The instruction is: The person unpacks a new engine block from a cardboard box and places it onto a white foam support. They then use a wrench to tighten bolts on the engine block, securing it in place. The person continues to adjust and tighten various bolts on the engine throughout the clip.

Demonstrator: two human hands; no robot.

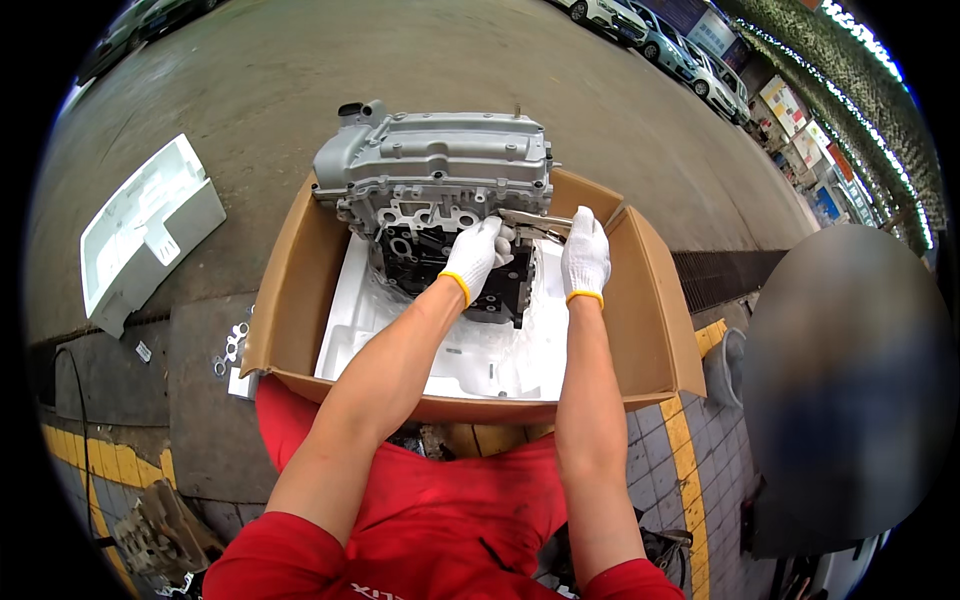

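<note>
Now gripping slim silver tool [538,221] in white-gloved right hand [587,262], curling left hand [475,256], unclearly pinching, by grey engine [440,150], cardboard box's [642,315] far edge.

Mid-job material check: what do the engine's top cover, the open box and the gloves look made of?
Top cover: probably cast metal, perhaps aluminium; satin silver-grey, with moulded ribs.
Box: cardboard, by its dull brown, bowed thin walls.
Gloves: knitted fabric, possibly cotton; matte white, textured, yellow-edged cuffs.

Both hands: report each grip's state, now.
Left hand: by the engine; grip cannot be told.
Right hand: closed, holding the metal tool.
</note>
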